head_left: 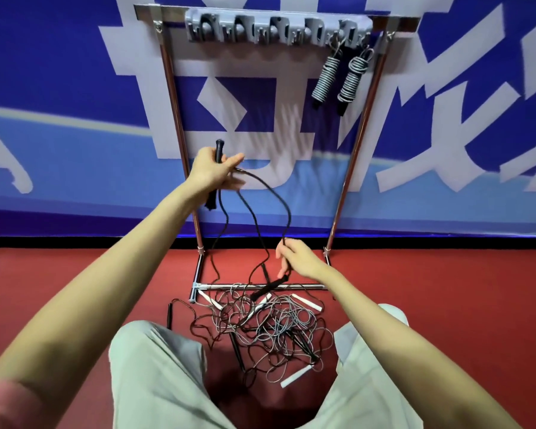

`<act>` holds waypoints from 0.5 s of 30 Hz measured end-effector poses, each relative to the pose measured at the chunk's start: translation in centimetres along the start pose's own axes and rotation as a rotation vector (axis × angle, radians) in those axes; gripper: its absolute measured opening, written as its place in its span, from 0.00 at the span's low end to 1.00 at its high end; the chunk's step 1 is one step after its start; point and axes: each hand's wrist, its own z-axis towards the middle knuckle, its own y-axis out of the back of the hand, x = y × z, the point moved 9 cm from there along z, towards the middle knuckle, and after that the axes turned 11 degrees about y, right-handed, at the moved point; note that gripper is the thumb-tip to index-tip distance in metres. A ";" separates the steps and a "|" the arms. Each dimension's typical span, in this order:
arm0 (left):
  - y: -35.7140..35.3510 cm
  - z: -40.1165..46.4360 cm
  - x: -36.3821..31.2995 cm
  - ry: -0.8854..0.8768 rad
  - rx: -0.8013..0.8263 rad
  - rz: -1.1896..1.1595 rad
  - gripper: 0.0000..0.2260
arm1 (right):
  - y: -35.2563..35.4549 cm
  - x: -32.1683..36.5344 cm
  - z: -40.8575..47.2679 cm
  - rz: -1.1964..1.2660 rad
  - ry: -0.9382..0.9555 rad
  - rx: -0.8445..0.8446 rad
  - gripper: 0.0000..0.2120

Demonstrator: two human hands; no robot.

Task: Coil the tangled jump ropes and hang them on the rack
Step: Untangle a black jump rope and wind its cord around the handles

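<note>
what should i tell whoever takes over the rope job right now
Left hand: grips black handles, raised before the rack.
Right hand: pinches the black rope, lower down.
Done: two coiled ropes hang on the hook bar at its right end.
Left: coil and hang the black rope, then sort the tangled pile on the floor; the other hooks carry nothing.

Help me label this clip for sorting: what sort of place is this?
Probably a sports hall or gym. A red sports-type floor, a large blue banner along the wall, and a metal rack with coiled jump ropes hanging from its hooks.
</note>
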 end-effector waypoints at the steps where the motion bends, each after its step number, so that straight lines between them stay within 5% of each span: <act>1: 0.5 0.3 1.0 0.054 -0.019 0.167 0.16 | 0.9 0.8 -0.2 0.102 0.003 -0.076 0.14; 4: 1.6 0.5 5.1 0.242 -0.014 0.326 0.20 | 3.2 2.7 -0.1 0.452 -0.017 -0.260 0.12; 9: 1.2 0.4 8.1 0.311 0.002 0.005 0.12 | 3.6 3.6 1.4 1.088 -0.213 -0.353 0.14; 12: -0.9 -0.5 6.9 0.193 0.134 -0.055 0.11 | 2.7 4.6 2.2 1.220 -0.266 -0.274 0.14; 15: -2.6 -2.0 4.9 -0.047 0.203 0.148 0.10 | 2.3 6.2 2.6 1.144 -0.236 -0.181 0.18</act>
